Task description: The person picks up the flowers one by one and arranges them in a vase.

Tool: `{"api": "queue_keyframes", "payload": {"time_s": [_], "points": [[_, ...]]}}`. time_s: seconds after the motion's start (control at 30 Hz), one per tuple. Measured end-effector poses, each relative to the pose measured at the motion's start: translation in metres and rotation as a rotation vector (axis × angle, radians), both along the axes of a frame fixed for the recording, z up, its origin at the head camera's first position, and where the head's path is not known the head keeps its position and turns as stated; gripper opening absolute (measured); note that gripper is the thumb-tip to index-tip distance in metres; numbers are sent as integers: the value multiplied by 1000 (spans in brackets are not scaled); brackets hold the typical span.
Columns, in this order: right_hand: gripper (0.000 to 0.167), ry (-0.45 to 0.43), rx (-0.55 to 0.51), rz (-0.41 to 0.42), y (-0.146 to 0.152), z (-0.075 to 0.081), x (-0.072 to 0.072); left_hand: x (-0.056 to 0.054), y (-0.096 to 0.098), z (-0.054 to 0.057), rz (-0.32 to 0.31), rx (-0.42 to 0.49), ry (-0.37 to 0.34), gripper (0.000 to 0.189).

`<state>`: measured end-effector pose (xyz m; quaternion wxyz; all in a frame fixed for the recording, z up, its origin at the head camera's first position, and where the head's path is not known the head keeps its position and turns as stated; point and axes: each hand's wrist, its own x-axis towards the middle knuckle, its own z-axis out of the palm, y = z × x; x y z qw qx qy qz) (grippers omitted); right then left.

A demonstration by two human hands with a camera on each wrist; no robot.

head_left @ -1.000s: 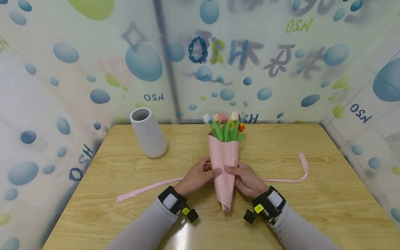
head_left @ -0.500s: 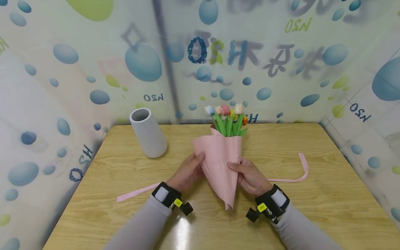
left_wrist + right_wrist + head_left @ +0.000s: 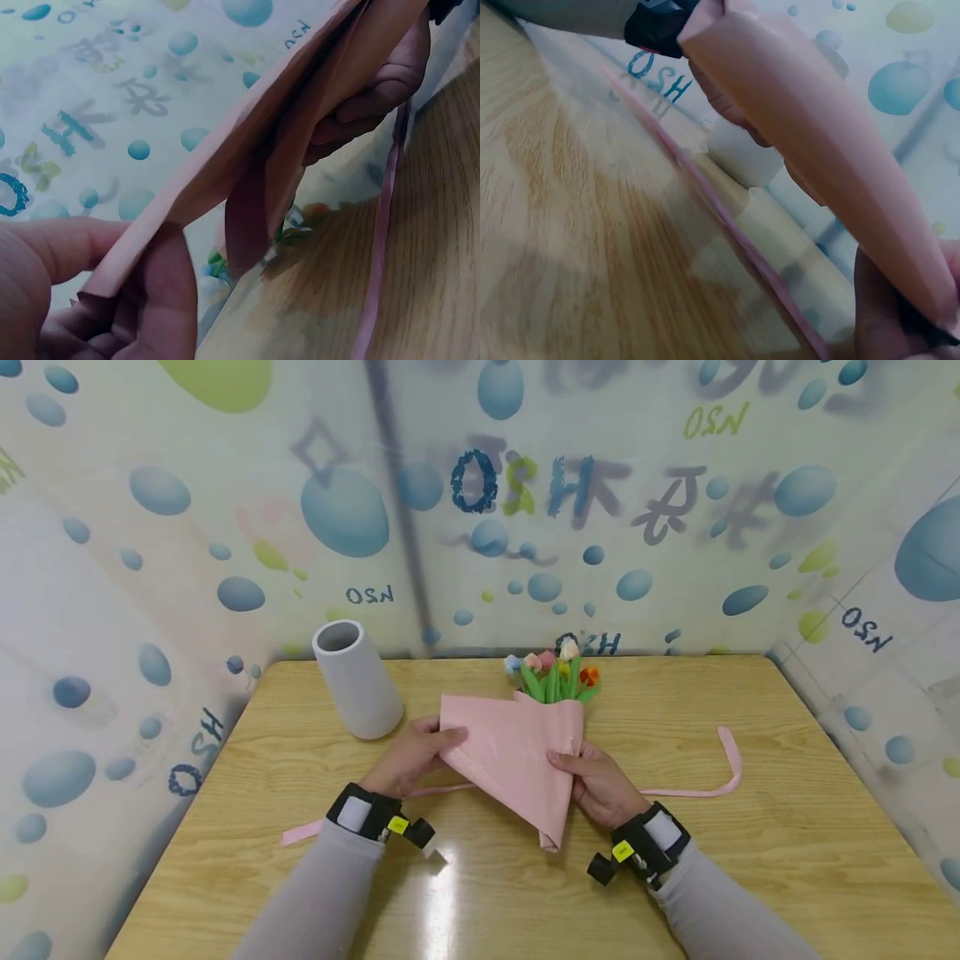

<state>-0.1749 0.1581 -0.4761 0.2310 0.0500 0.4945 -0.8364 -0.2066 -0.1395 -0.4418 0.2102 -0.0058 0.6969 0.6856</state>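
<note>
A bouquet of tulips (image 3: 553, 681) in several colours stands out of pink wrapping paper (image 3: 510, 743), which narrows to a point at the bottom. My left hand (image 3: 411, 756) pinches the loose left corner of the paper, thumb in front and fingers behind. In the left wrist view the paper's free edge (image 3: 124, 259) lies between thumb and fingers, and the sheet gapes from the inner layer. On the other side my right hand (image 3: 603, 781) grips the wrapped part, thumb across the front, fingers behind. The stems are hidden inside the paper.
A white vase (image 3: 358, 681) stands at the back left of the wooden table (image 3: 750, 877). Beneath the bouquet a pink ribbon (image 3: 690, 792) runs across the table, its right end curling up. A patterned curtain (image 3: 637, 552) hangs behind the table.
My left hand has pulled the paper's flap out to the left, so the wrap has spread wide. The bouquet rose slightly and then came down again; my right hand keeps its hold.
</note>
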Motion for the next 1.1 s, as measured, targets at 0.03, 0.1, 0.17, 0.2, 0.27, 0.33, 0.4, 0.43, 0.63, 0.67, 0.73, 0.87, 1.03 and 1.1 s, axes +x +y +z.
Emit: {"api": "queue_keyframes", "payload": {"time_s": [0.03, 0.1, 0.17, 0.2, 0.27, 0.33, 0.4, 0.43, 0.63, 0.67, 0.73, 0.87, 1.03, 1.1], "points": [[46, -4, 7, 2, 0, -1, 0, 0, -1, 1, -8, -8, 0, 44], [47, -7, 23, 8, 0, -3, 0, 1, 0, 1, -34, 5, -32, 46], [47, -6, 35, 13, 0, -4, -1, 3, 2, 2, -67, 12, -52, 47], [47, -4, 41, 15, 0, -5, -1, 4, 4, 3, -87, 24, -65, 48], [46, 1, 51, 20, -1, -5, -1, 7, 8, 5, -115, 43, -87, 47], [47, 9, 56, 29, -2, -5, -1, 10, 12, 7, -124, 32, -66, 46], [47, 12, 63, 37, -3, -6, -1, 12, 15, 9, -115, 24, -42, 45], [48, 11, 64, 40, -3, -6, -1, 14, 16, 10, -107, 6, -26, 45], [48, 11, 53, 77, -6, -6, -1, 20, 23, 17, -59, -15, 21, 42], [47, 11, 44, 89, -6, -6, -1, 21, 25, 19, -55, -9, 23, 42], [46, 3, 24, 102, -5, -5, -1, 25, 28, 23, -51, 8, 29, 43], [57, 1, -29, 126, -4, -1, 0, 33, 37, 30, -76, 44, 44, 45], [69, -9, -60, 120, -4, 2, 0, 47, 49, 36, -162, -4, 115, 46], [72, -4, -48, 119, -4, 3, 0, 53, 54, 38, -204, -48, 125, 45]]}}
